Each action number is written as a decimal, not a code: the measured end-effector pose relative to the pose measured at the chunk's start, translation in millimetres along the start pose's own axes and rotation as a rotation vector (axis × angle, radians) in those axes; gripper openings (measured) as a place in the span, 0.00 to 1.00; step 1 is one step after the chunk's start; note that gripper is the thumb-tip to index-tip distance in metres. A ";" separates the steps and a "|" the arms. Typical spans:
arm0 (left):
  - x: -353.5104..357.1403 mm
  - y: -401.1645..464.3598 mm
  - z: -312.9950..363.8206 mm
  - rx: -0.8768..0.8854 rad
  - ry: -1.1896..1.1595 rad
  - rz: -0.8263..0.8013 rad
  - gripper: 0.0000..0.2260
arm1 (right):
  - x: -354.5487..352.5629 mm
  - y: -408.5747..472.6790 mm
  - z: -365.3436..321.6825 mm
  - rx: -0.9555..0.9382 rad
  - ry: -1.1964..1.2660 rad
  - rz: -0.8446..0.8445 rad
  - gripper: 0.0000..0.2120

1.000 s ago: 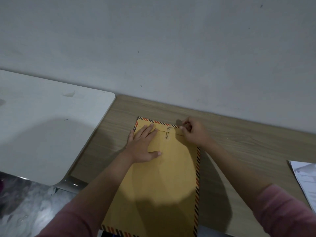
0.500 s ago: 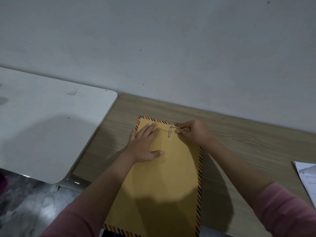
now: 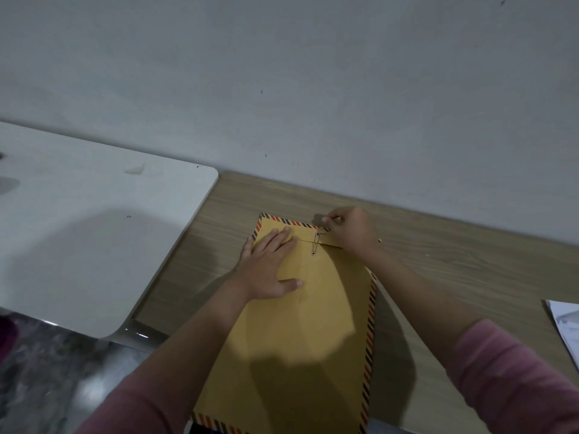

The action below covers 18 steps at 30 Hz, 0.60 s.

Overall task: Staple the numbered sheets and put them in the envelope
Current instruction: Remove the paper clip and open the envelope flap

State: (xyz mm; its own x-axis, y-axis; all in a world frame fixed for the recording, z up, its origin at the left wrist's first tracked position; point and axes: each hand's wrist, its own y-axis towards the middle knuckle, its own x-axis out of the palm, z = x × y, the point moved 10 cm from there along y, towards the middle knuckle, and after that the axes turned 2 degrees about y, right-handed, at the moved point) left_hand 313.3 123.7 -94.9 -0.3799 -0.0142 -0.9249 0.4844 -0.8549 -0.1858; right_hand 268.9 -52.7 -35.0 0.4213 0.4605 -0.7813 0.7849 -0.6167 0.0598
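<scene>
Right hand [image 3: 354, 231] pinches thin closure string [image 3: 317, 242]; left hand [image 3: 269, 266] flat on tan striped-edge paper envelope [image 3: 300, 339].
Risk: string slips off eyelets, flap reopens.

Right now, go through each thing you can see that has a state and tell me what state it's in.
envelope: flat on the wooden table, flap folded down
string closure: string runs between both buttons
left hand: flat, pressing the envelope
right hand: pinching the string end near the flap's corner
loose sheets: lying at the table's right edge
</scene>
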 end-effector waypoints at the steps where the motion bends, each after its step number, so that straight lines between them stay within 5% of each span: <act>1: -0.2 0.1 0.0 0.000 -0.002 -0.002 0.42 | 3.6 1.2 -6.9 -0.016 0.025 0.000 0.09; 7: -0.1 2.4 -0.3 -0.050 -0.020 -0.027 0.41 | 14.9 -11.0 -33.5 -0.083 0.413 -0.044 0.04; 11: 0.5 4.6 -0.7 -0.078 -0.033 -0.025 0.41 | 11.3 -39.2 -10.6 0.076 0.746 -0.116 0.04; 18: 1.0 5.5 -1.0 -0.096 -0.038 -0.026 0.41 | -6.4 -79.6 47.2 0.322 0.775 -0.107 0.06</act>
State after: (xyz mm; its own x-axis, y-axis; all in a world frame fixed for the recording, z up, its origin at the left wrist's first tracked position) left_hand 316.4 119.5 -97.1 -0.4217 -0.0141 -0.9066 0.5470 -0.8014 -0.2420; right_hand 182.3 -36.7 -64.0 0.6364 0.7621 -0.1190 0.7203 -0.6423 -0.2620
